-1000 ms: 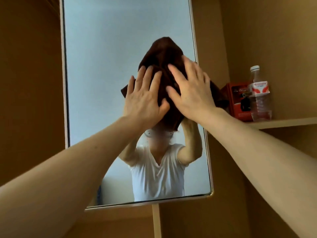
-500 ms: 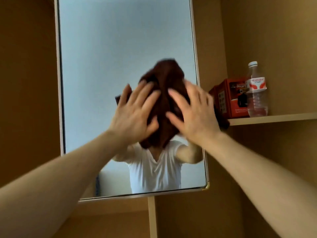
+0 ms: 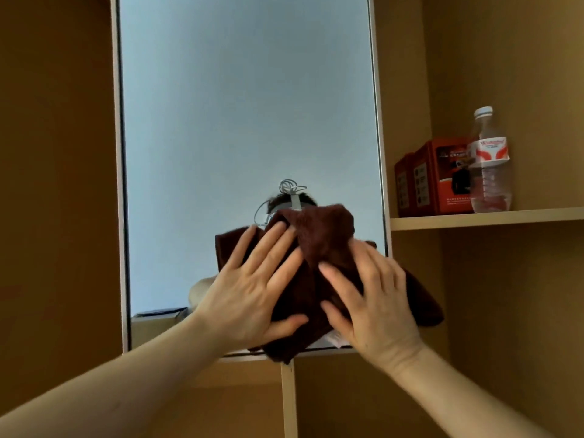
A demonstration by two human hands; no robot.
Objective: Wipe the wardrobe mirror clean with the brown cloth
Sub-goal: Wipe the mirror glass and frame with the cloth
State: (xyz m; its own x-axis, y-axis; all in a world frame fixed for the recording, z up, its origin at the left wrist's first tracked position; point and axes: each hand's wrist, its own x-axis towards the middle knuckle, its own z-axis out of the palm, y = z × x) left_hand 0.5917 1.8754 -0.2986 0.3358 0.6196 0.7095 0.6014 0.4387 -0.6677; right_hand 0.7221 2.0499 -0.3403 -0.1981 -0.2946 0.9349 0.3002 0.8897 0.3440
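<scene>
At the mirror's (image 3: 246, 121) five o'clock, my left hand (image 3: 252, 289) and right hand (image 3: 376, 305) press the cloth (image 3: 319, 235), spread flat, mid-wipe; next, I'd sweep toward nine.

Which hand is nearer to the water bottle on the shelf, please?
Right. The right hand is below-left of the water bottle; the left hand lies further left on the brown cloth.
</scene>
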